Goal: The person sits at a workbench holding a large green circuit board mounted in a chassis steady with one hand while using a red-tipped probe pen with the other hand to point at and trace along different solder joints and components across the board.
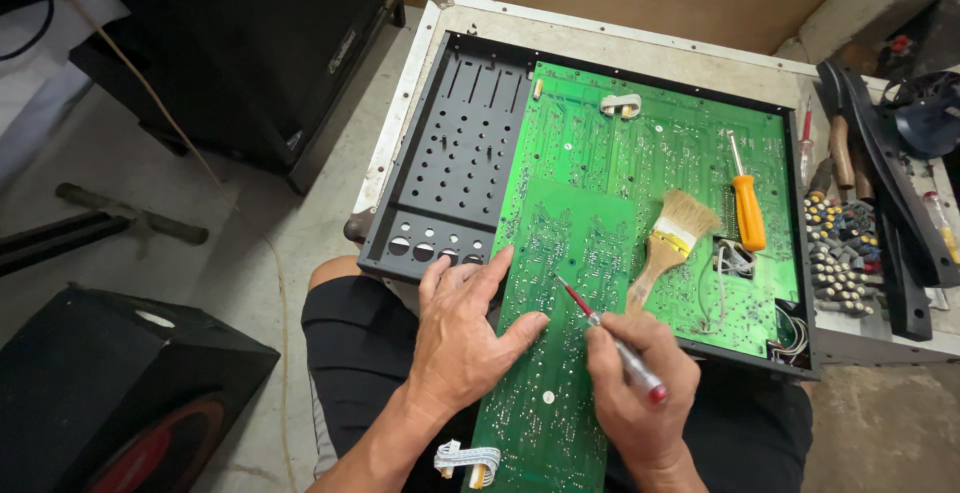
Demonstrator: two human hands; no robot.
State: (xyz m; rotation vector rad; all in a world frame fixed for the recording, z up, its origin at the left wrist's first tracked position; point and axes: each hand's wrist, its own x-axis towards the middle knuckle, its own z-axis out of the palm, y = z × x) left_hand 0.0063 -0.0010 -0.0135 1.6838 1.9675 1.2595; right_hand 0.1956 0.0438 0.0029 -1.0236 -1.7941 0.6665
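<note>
Nearest the lens, the right hand (640,388) is curled tight round a slim red and clear screwdriver (612,336), pen-style, its tip pressed down onto the narrow green circuit board (560,353) that juts out over the person's lap. Left hand (462,328) lies flat beside it, fingers spread wide and gripping nothing, palm on the board's left edge, fingertips reaching onto the black metal chassis (450,153). That chassis is a shallow tray, matte black, punched with rows of round holes and long slots, a line of bigger round openings along its near wall. Filling most of it is the large green circuit board (640,143), solder side up, speckled with fine silvery dots; the narrow board overlaps it. Lying on the large board, well within the right hand's reach: a wooden-handled paintbrush (670,243) with pale bristles and a yellow band, just beside it an orange-handled screwdriver (745,203), and a tangle of white wires (735,258) between them. A small white clip (620,105) sits near the far edge. A white ribbon cable (468,461) hangs off the narrow board's near corner. To the right, a cluster of dark knobs (840,253) crowds the worn, scuffed worktable (640,43), with more tool handles behind them. On the floor to the left, a black speaker box (110,393) with a red ring
</note>
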